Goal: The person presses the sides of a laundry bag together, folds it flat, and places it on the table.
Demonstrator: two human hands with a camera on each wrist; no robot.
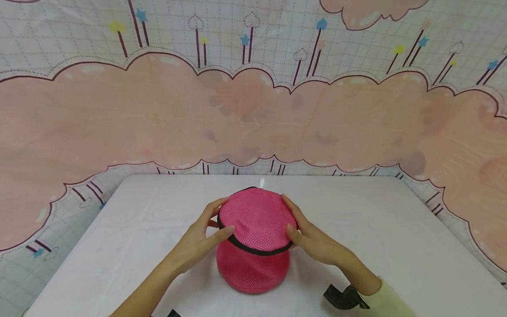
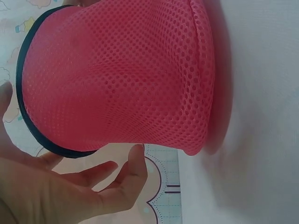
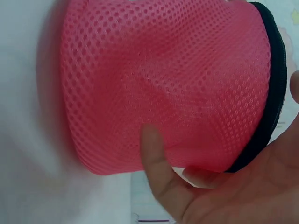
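A round, pink mesh laundry bag point(image 1: 253, 273) stands on the table, its top panel edged by a black zipper band point(image 1: 261, 252). At the bag's upper left side, my left hand point(image 1: 202, 240) holds the rim, thumb over the top edge. My right hand point(image 1: 317, 242) grips the rim's opposite side, its thumb also near the band. In the left wrist view, the mesh wall point(image 2: 117, 79) looks slightly dented, with several fingers apart from its lower portion. The right wrist view shows one fingertip point(image 3: 152, 135) overlapping the creased mesh side. The bag's inside is hidden.
The white table point(image 1: 158, 198) extends around the bag on all sides. Behind it hangs a cloth point(image 1: 237, 119) printed with peach clouds and candles. A black strap point(image 1: 342, 297) lies by the right sleeve point(image 1: 388, 299).
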